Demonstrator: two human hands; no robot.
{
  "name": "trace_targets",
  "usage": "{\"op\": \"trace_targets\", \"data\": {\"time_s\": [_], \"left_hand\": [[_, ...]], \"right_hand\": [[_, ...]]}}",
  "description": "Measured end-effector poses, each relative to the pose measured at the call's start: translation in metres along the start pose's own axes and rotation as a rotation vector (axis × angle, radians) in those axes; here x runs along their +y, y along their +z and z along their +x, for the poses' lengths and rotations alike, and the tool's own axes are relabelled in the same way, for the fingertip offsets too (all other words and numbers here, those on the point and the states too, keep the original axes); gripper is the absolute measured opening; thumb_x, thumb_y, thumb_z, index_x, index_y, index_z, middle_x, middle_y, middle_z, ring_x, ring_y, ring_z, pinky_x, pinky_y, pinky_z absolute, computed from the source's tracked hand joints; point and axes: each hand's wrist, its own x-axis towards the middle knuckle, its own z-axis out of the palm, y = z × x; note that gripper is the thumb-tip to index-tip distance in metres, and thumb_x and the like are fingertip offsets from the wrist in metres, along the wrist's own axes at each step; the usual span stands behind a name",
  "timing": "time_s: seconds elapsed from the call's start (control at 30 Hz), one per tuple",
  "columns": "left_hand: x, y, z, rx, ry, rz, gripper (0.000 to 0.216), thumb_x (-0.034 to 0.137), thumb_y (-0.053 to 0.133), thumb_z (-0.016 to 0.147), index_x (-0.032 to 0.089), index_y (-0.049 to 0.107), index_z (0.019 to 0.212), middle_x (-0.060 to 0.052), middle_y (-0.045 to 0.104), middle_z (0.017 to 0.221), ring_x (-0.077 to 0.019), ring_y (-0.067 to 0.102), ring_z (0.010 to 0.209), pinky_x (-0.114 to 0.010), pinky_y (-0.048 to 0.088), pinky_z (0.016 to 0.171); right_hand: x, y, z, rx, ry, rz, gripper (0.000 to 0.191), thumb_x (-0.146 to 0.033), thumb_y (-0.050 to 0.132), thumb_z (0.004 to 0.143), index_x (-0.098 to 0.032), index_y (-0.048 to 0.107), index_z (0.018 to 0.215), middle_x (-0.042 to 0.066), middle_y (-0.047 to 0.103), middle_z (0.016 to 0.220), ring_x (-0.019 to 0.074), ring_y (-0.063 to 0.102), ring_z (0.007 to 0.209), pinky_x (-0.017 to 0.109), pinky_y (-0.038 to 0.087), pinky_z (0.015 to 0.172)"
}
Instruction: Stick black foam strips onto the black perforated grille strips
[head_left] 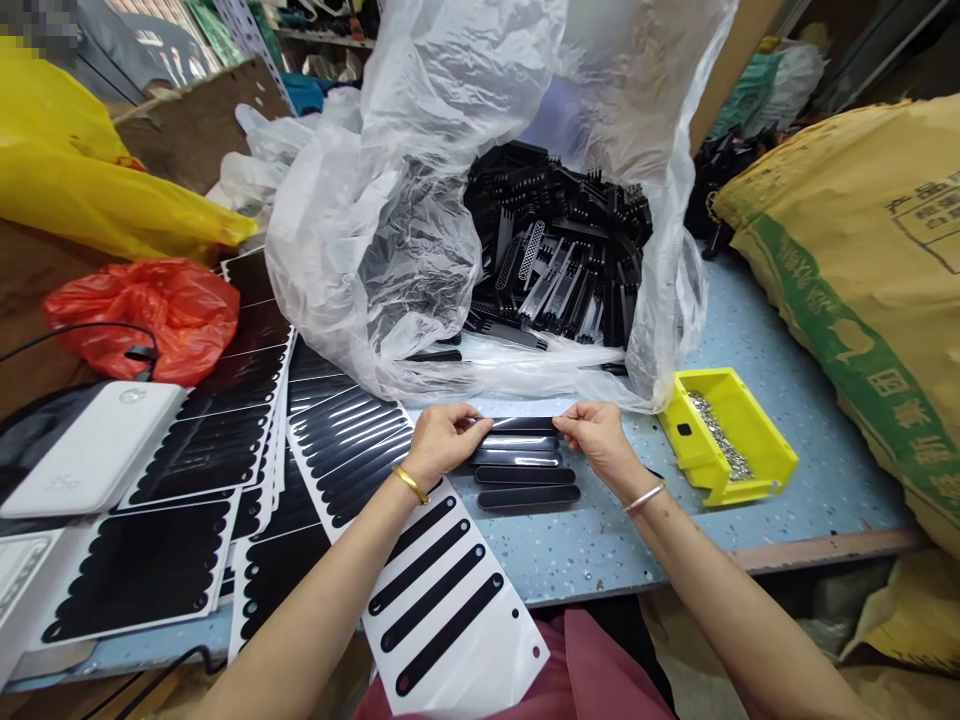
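Note:
A narrow black strip (pixel 523 424) is stretched level between my two hands. My left hand (pixel 444 440) pinches its left end between thumb and fingers. At the other end, my right hand (pixel 598 440) has the strip in a similar pinch. Just below it, several black rounded strips (pixel 525 476) lie in a row on the speckled blue table. Under my left forearm runs a white backing sheet (pixel 469 655) with black strip-shaped stickers, part of it hidden by the arm. Whether the held strip is a bare sticker or a plastic piece, I cannot tell.
Behind my hands, a clear plastic bag (pixel 322 260) gapes over black plastic parts (pixel 562 250). A yellow bin (pixel 765 465) of small metal pieces stands right, near a large yellow sack (pixel 862 300). More sticker sheets (pixel 142 560), a white box-like device (pixel 94 450) and a red bag (pixel 150 310) occupy the left.

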Motion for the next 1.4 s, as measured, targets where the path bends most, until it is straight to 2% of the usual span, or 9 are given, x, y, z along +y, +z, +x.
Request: {"op": "trace_targets", "data": {"time_s": [0.13, 0.23, 0.43, 0.8, 0.9, 1.07, 1.17, 1.4], "left_hand": [[0.014, 0.004, 0.004, 0.021, -0.011, 0.218, 0.041, 0.061, 0.068, 0.068, 0.02, 0.068, 0.07, -0.002, 0.063, 0.06, -0.0183, 0.059, 0.061, -0.027, 0.034, 0.054], [0.02, 0.005, 0.007, 0.021, -0.011, 0.324, 0.043, 0.062, 0.066, 0.07, 0.02, 0.064, 0.066, -0.002, 0.062, 0.061, -0.0189, 0.057, 0.062, -0.028, 0.03, 0.054], [0.018, 0.005, 0.008, 0.029, -0.047, 0.288, 0.035, 0.05, 0.061, 0.078, 0.019, 0.064, 0.062, -0.002, 0.062, 0.061, -0.0176, 0.056, 0.063, -0.028, 0.032, 0.059], [0.009, 0.005, 0.006, 0.032, -0.016, 0.199, 0.038, 0.052, 0.059, 0.078, 0.019, 0.062, 0.06, -0.001, 0.057, 0.056, -0.0157, 0.053, 0.06, -0.026, 0.032, 0.058], [0.009, 0.006, 0.008, 0.036, 0.002, 0.215, 0.038, 0.052, 0.059, 0.078, 0.019, 0.062, 0.059, -0.001, 0.057, 0.056, -0.0159, 0.052, 0.059, -0.027, 0.03, 0.057], [0.009, 0.006, 0.008, 0.037, 0.011, 0.24, 0.038, 0.053, 0.059, 0.078, 0.019, 0.062, 0.06, -0.002, 0.059, 0.058, -0.017, 0.053, 0.06, -0.027, 0.03, 0.057], [0.009, 0.006, 0.008, 0.037, 0.013, 0.249, 0.038, 0.053, 0.059, 0.078, 0.019, 0.062, 0.06, -0.002, 0.059, 0.058, -0.0174, 0.054, 0.061, -0.027, 0.03, 0.057], [0.009, 0.005, 0.009, 0.022, 0.008, 0.257, 0.038, 0.054, 0.058, 0.078, 0.02, 0.063, 0.061, -0.003, 0.061, 0.061, -0.0186, 0.056, 0.064, -0.028, 0.031, 0.058]], "right_hand": [[0.0, 0.0, 0.0, 0.001, 0.018, -0.002, 0.018, -0.027, 0.072, 0.05, -0.017, 0.058, 0.043, -0.002, 0.05, 0.037, 0.0081, 0.041, 0.032, 0.021, 0.029, 0.034], [0.001, -0.001, 0.0, -0.01, 0.012, 0.003, 0.019, -0.028, 0.072, 0.05, -0.016, 0.058, 0.044, -0.003, 0.05, 0.036, 0.0078, 0.041, 0.032, 0.021, 0.028, 0.034], [0.002, -0.002, 0.001, -0.027, 0.011, 0.015, 0.02, -0.029, 0.072, 0.049, -0.016, 0.058, 0.045, -0.004, 0.05, 0.037, 0.0075, 0.04, 0.032, 0.021, 0.029, 0.034], [0.0, -0.005, 0.002, -0.055, 0.028, 0.031, 0.023, -0.034, 0.073, 0.052, -0.016, 0.06, 0.046, -0.001, 0.054, 0.04, 0.008, 0.043, 0.034, 0.021, 0.031, 0.035], [0.0, -0.006, 0.004, -0.018, 0.004, -0.012, 0.022, -0.034, 0.073, 0.051, -0.015, 0.062, 0.047, -0.001, 0.054, 0.04, 0.0085, 0.042, 0.035, 0.022, 0.033, 0.037], [0.002, -0.008, 0.006, 0.032, -0.058, -0.116, 0.02, -0.033, 0.072, 0.052, -0.014, 0.066, 0.049, 0.0, 0.054, 0.039, 0.0094, 0.04, 0.036, 0.024, 0.031, 0.039], [0.003, -0.009, 0.005, 0.043, -0.106, -0.235, 0.018, -0.031, 0.069, 0.056, -0.014, 0.067, 0.05, 0.001, 0.057, 0.042, 0.0111, 0.045, 0.039, 0.025, 0.033, 0.042], [-0.001, -0.006, 0.003, 0.093, -0.229, -0.75, 0.016, -0.026, 0.065, 0.068, -0.016, 0.071, 0.057, 0.004, 0.066, 0.053, 0.0159, 0.057, 0.052, 0.026, 0.038, 0.052]]}}
